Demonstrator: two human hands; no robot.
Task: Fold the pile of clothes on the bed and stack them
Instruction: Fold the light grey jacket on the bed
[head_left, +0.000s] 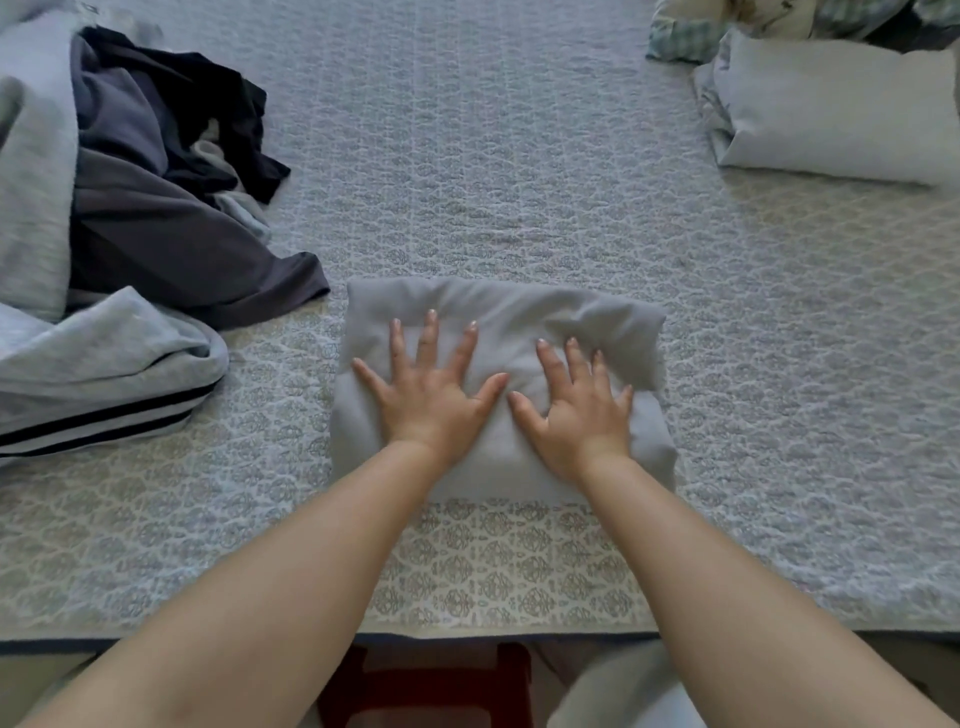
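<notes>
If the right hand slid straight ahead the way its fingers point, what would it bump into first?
The right hand lies flat on the folded cloth, fingers pointing up the bed. Past the cloth's far edge there seems to be only bare bedspread. The pillow sits off to the right, probably outside that line.
</notes>
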